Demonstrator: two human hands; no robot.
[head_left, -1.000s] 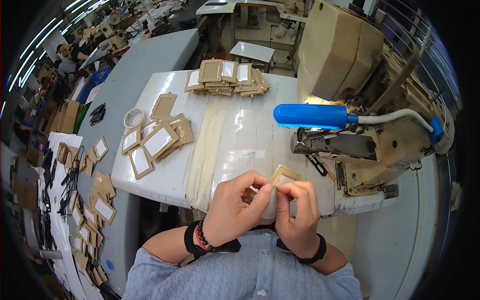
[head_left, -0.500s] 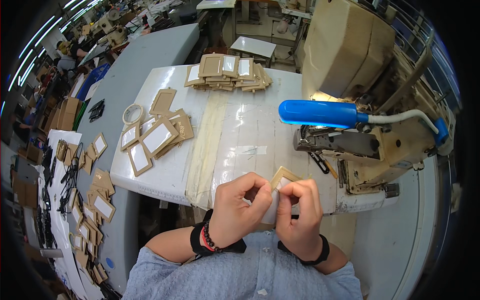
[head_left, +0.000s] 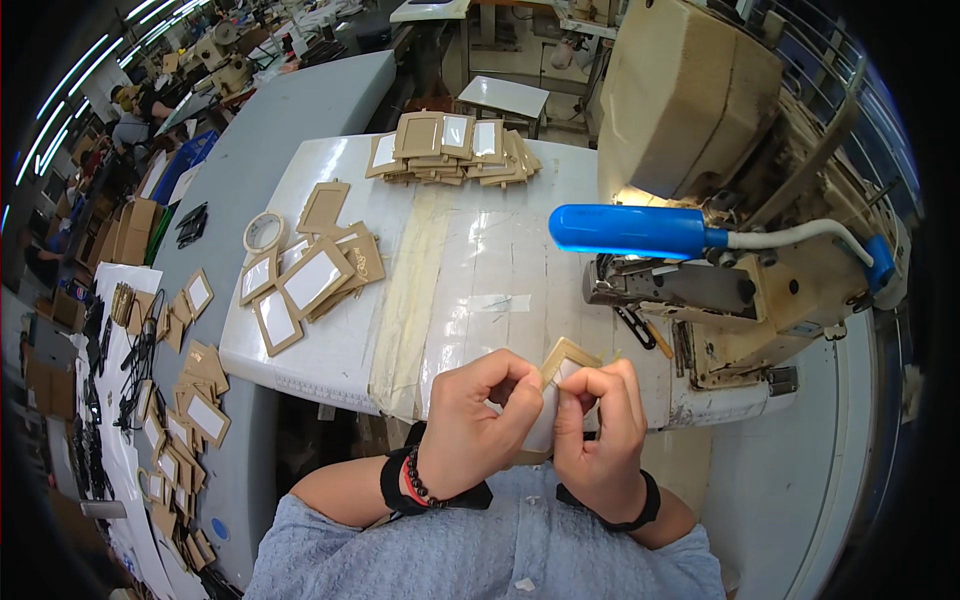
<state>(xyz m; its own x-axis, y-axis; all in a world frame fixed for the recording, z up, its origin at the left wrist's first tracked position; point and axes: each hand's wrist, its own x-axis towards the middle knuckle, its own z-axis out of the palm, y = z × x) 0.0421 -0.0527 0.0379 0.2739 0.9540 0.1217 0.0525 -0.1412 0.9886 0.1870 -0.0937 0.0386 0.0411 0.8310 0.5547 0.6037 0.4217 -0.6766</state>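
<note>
A tan card holder [head_left: 562, 351] with a white panel inside its frame is between my hands at the table's front edge, tilted with one corner pointing away from me. My left hand [head_left: 482, 412] pinches its left edge between thumb and bent forefinger. The thumb and fingertips of my right hand [head_left: 603, 415] are closed over the white panel, close to the left fingertips. My fingers cover much of the holder, so whether the right hand grips the panel or the frame is hard to see.
Stacked tan card holders [head_left: 420, 135] lie at the table's far side. More card holders [head_left: 315, 275] and a tape roll [head_left: 264, 233] are left. A sewing machine [head_left: 700, 100] with a blue lamp [head_left: 630, 231] stands right, a black-handled tool [head_left: 635, 327] beneath. Loose holders [head_left: 205, 415] cover the grey side surface.
The hands and the card holder stay almost in place, with only a slight shift of the fingers. The whole view has moved slightly.
</note>
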